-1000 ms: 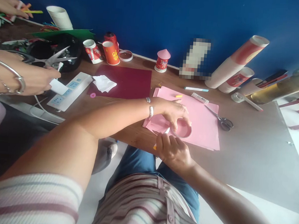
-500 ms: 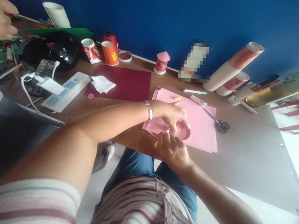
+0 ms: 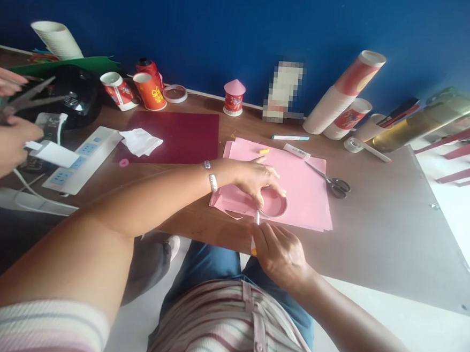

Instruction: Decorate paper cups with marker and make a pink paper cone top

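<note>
My left hand (image 3: 255, 182) holds a thin round ring (image 3: 286, 207) flat on a stack of pink paper (image 3: 308, 194), thumb and fingers gripping its left and far sides. In my closed right hand (image 3: 280, 249) is a white marker (image 3: 256, 218) with a yellow end pointing toward me. Its tip meets the paper at the ring's near left edge, close to my left thumb. A small yellow cap (image 3: 264, 151) lies on the far part of the paper. Beside it rest a white tube (image 3: 297, 151) and, at the right edge, black-handled scissors (image 3: 339, 188).
At left, another person's hands (image 3: 8, 138) hold scissors (image 3: 27, 97) near a power strip (image 3: 83, 160). Dark red paper (image 3: 189, 138) bears a crumpled tissue (image 3: 141, 141). Paper cups (image 3: 334, 105), a cone-topped cup (image 3: 233, 103) and a bottle (image 3: 419, 122) stand along the wall.
The view has shifted a little. My right hand has drawn nearer my body and the marker now stands more upright at the ring's edge. The other person's hands and scissors have come into view.
</note>
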`<state>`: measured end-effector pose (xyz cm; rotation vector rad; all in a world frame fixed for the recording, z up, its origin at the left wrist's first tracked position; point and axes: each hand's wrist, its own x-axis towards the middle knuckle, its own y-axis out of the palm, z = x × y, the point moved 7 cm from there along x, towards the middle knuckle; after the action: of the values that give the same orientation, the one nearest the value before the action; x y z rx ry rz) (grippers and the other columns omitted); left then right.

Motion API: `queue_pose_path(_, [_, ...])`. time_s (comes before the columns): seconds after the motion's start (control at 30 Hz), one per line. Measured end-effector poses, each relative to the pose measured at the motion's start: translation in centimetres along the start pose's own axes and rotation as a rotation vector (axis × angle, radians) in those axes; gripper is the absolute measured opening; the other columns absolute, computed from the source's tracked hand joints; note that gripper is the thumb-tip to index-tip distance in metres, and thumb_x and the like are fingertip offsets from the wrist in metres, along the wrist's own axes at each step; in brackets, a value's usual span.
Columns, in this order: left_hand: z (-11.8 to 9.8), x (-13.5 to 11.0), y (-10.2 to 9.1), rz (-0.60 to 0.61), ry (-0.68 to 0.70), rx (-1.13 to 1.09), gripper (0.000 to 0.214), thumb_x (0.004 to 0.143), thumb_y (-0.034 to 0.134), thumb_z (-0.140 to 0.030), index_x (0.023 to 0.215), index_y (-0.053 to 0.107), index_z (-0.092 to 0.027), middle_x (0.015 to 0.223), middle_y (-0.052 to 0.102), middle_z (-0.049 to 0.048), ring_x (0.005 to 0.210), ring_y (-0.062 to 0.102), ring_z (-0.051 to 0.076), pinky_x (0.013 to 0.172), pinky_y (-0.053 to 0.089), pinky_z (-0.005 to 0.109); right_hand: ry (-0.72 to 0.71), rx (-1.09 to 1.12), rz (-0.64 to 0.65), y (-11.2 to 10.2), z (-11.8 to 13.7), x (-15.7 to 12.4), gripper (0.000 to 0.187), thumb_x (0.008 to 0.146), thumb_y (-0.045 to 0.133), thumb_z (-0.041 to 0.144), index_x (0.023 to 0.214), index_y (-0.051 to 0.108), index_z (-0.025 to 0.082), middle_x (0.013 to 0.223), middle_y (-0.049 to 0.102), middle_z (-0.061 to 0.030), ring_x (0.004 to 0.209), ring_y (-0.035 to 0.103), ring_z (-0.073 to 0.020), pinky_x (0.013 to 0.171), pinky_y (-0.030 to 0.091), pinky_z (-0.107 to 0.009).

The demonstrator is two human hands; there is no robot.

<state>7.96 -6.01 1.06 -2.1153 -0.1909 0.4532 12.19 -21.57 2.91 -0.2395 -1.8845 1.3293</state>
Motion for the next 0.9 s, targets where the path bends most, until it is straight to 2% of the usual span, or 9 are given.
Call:
queue_pose_path(0.2, [-0.1, 0.0, 0.0, 0.016, 0.005, 0.025, 0.062, 0.079, 0.071, -0.051, 0.139, 0.060, -0.039, 0.142, 0.062, 0.0030, 0.145, 0.038, 0.031, 0.125, 0.003, 0.053, 0.058, 0.141, -0.044, -0.8, -1.8, -1.3, 0.014, 0.097, 0.054, 0.008, 0.088, 0.060, 0.016, 0.063, 0.054, 0.0018, 0.054, 0.046, -0.0125, 0.052, 0.032, -0.030])
queue_pose_path(0.47, [0.3, 0.1, 0.2, -0.007, 0.008, -0.035, 0.063, 0.077, 0.073, -0.056, 0.137, 0.061, -0.040, 0.144, 0.061, 0.0006, 0.145, 0.038, 0.031, 0.124, 0.007, 0.051, 0.201, 0.387, -0.022, -1.3, -4.9, -3.0, 0.016, 0.095, 0.055, 0.006, 0.104, 0.064, 0.016, 0.081, 0.072, -0.0029, 0.061, 0.065, -0.0118, 0.053, 0.044, -0.024])
queue_pose_path(0.6, [0.1, 0.1, 0.1, -0.017, 0.035, -0.059, 0.060, 0.079, 0.072, -0.054, 0.137, 0.061, -0.042, 0.143, 0.062, -0.0011, 0.143, 0.041, 0.030, 0.124, 0.010, 0.049, 0.272, 0.448, -0.006, -1.4, -6.4, -3.8, 0.011, 0.099, 0.056, 0.016, 0.103, 0.067, 0.017, 0.082, 0.074, -0.0033, 0.059, 0.067, -0.0120, 0.052, 0.046, -0.023])
queue_pose_path(0.7, [0.2, 0.0, 0.0, -0.008, 0.009, -0.060, 0.061, 0.079, 0.073, -0.052, 0.138, 0.060, -0.042, 0.145, 0.059, 0.0000, 0.146, 0.037, 0.030, 0.124, 0.011, 0.049, 0.330, 0.494, 0.018, -1.4, -7.5, -4.1, 0.013, 0.100, 0.054, 0.019, 0.100, 0.068, 0.019, 0.081, 0.075, -0.0028, 0.060, 0.067, -0.0122, 0.055, 0.049, -0.022])
queue_pose_path(0.9, [0.3, 0.0, 0.0, 0.007, -0.031, -0.043, 0.062, 0.081, 0.072, -0.054, 0.140, 0.058, -0.042, 0.149, 0.056, 0.0027, 0.149, 0.033, 0.031, 0.124, 0.005, 0.052, 0.415, 0.521, 0.054, -1.2, -9.0, -4.8, 0.015, 0.099, 0.054, 0.023, 0.097, 0.069, 0.021, 0.082, 0.075, -0.0015, 0.057, 0.066, -0.0121, 0.052, 0.049, -0.023])
